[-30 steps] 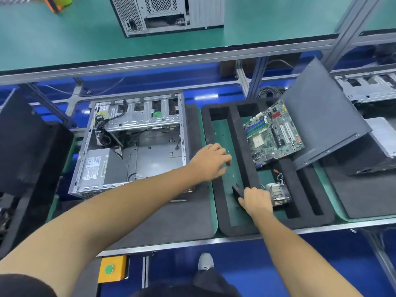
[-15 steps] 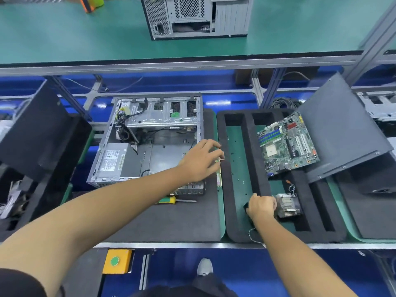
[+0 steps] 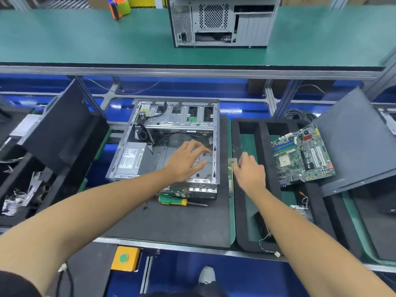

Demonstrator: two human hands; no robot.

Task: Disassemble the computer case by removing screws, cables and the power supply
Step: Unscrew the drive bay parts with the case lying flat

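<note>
The open computer case point(image 3: 150, 155) lies on its side on a dark mat. Its grey power supply point(image 3: 128, 159) sits inside at the left, with a cable bundle point(image 3: 141, 125) above it. My left hand point(image 3: 186, 159) hovers over the case floor, fingers spread and straight, holding nothing. My right hand point(image 3: 249, 172) is just right of the case and pinches a narrow green card point(image 3: 230, 176) that lies along the mat's edge. A green and yellow screwdriver point(image 3: 173, 201) lies in front of the case.
A black foam tray point(image 3: 237, 211) at the right holds a motherboard point(image 3: 302, 155), a small black part with a wire point(image 3: 260, 221) and a heatsink point(image 3: 302, 211). A grey side panel point(image 3: 355, 140) leans beside it. Another case point(image 3: 220, 22) stands on the upper shelf.
My right hand let go of the black part in the tray and moved up to the green card. My left hand left that card and moved over the case interior.
</note>
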